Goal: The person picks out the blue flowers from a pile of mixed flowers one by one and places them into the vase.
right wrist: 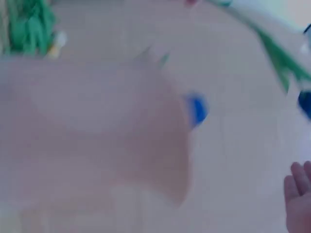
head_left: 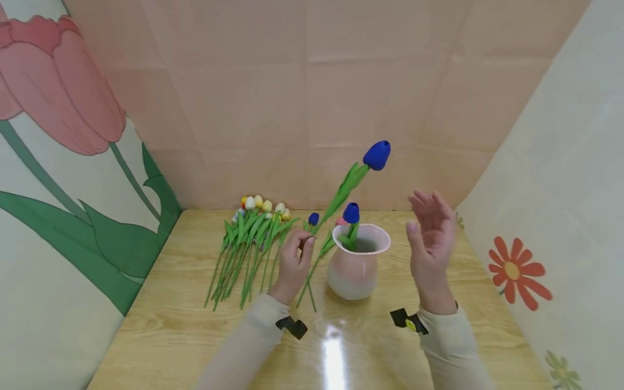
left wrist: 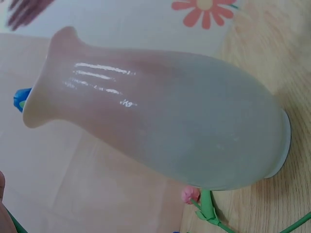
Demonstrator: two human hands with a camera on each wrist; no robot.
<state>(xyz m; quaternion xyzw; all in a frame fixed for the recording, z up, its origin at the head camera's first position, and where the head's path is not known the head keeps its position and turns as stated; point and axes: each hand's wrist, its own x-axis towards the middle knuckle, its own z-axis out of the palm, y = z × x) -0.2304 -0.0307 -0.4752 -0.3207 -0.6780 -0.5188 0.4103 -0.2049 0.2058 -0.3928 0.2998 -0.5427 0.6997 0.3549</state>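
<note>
My left hand (head_left: pixel 294 262) pinches the green stem of a blue tulip (head_left: pixel 377 156), its bloom slanting up to the right above the vase. The vase (head_left: pixel 353 271), pink at the top and whitish below with a flared rim, stands upright on the table. Inside it is another blue tulip (head_left: pixel 351 213), its bloom above the rim. To the right of the vase my right hand (head_left: pixel 433 233) is raised with fingers extended, holding nothing. In the right wrist view the vase (right wrist: pixel 97 131) is blurred, and fingers of the right hand (right wrist: pixel 300 194) show at the edge.
Several artificial tulips (head_left: pixel 251 233), white, yellow and orange, lie in a bunch on the wooden table (head_left: pixel 161 336) left of the vase. Behind the vase lie a smaller-looking blue tulip (head_left: pixel 313 219) and a pink one (left wrist: pixel 190 194). Walls border the table's back and sides.
</note>
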